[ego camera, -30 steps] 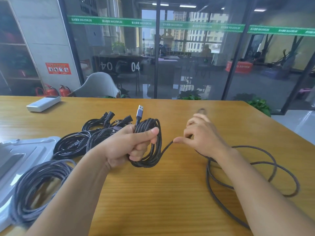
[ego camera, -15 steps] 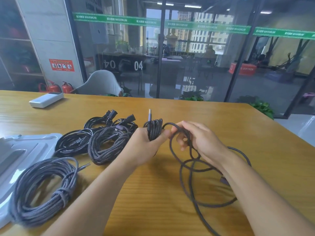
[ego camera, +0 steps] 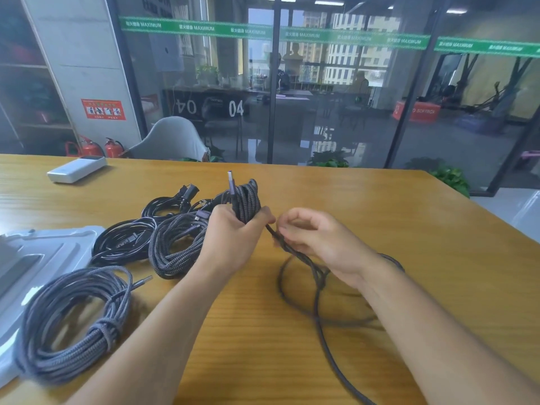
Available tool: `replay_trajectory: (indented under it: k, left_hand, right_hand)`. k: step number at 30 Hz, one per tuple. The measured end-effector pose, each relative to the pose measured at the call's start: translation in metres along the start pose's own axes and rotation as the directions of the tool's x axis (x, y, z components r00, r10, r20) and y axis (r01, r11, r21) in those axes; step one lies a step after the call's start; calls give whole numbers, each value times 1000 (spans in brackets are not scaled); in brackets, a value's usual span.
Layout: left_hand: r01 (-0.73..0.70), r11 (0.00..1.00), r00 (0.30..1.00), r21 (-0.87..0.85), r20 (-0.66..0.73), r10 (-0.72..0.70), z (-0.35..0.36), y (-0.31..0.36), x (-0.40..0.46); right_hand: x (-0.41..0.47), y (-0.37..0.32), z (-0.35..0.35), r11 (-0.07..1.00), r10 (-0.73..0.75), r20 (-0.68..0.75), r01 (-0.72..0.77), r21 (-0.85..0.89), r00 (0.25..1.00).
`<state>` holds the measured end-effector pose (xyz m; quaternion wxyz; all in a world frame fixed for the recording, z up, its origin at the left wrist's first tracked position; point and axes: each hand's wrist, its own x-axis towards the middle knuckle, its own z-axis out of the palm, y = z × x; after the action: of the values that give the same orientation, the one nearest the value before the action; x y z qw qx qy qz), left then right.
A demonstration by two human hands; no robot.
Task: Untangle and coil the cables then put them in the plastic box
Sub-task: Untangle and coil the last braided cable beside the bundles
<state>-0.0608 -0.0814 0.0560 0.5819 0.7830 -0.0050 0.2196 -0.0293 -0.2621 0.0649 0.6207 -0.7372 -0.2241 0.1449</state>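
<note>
My left hand (ego camera: 233,235) grips a partly wound coil of dark braided cable (ego camera: 247,200), its USB plug (ego camera: 230,179) sticking up above my fist. My right hand (ego camera: 318,238) holds the loose strand of the same cable just right of the coil, fingers curled round it. The free length (ego camera: 317,302) trails in loops over the table under my right forearm. A finished grey braided coil (ego camera: 70,323) lies at lower left, partly on the clear plastic box lid (ego camera: 43,255). The box itself is not in sight.
Left of my left hand lie another braided bundle (ego camera: 175,247) and black cables (ego camera: 122,244) with plugs (ego camera: 190,190). A white power bank (ego camera: 76,169) sits at the far left of the wooden table (ego camera: 380,217). A glass wall and a chair stand beyond.
My right hand has drawn close to the coil, sliding along the strand. The loose loops have shifted toward me. My left hand keeps its grip on the coil.
</note>
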Motion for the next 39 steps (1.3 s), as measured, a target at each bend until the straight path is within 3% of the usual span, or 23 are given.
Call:
replay_trajectory:
  k: [3,5,8,12,18,26,28,30,31,33,34,35,36,37,38,39]
  left_hand:
    - [-23,997,998,68,-64,28,-7,-3,5]
    - [-32,995,993,91,-109,42,-11,-4,8]
    - [-68,987,992,144,-100,83,-7,-4,8]
    - [-41,990,976,132,-208,68,-17,-10,12]
    - [-18,991,960,133,-275,54,-22,-13,17]
    - [-7,990,952,141,-302,49,-19,-8,15]
    - [6,996,954,87,-300,20,-21,-6,14]
    - [26,999,966,22,-256,-19,-24,-5,12]
    - [40,999,973,0,-228,-39,-24,-4,11]
    - [67,998,981,-14,-180,-69,-23,1,8]
    - [76,997,983,-27,-166,-79,-21,3,7]
    - [77,996,984,-40,-159,-82,-20,3,7]
    - [72,996,985,-45,-155,-78,-19,3,8]
    - [67,997,987,-45,-142,-73,-18,2,8]
    - [68,996,990,-53,-121,-74,-18,1,9]
    - [68,995,992,-72,-98,-75,-17,1,9]
  right_hand:
    - [8,0,-7,904,18,-208,73,422,978]
    - [11,-2,-9,777,45,-177,77,625,983]
    - [17,-1,-2,683,9,-104,70,727,994]
    - [15,-7,-7,641,-60,-216,203,740,975]
    - [1,-3,-38,707,-27,-367,278,651,930]
    - [-6,11,-58,745,85,-601,350,568,794]
    - [-4,16,-54,875,6,-640,306,376,768]
    - [1,24,-52,979,-174,-644,203,-29,745]
    - [3,25,-53,964,-253,-614,144,-222,748]
    - [4,22,-54,815,-366,-490,17,-580,791]
    - [4,17,-53,629,-381,-390,-75,-774,838]
    - [4,14,-49,377,-339,-307,-171,-910,889]
    - [6,10,-43,120,-269,-259,-234,-965,928]
    - [7,8,-33,-54,-201,-229,-245,-968,952]
    - [7,8,-23,-162,-139,-184,-206,-965,973]
    - [6,11,-13,-200,-118,-133,-155,-968,984]
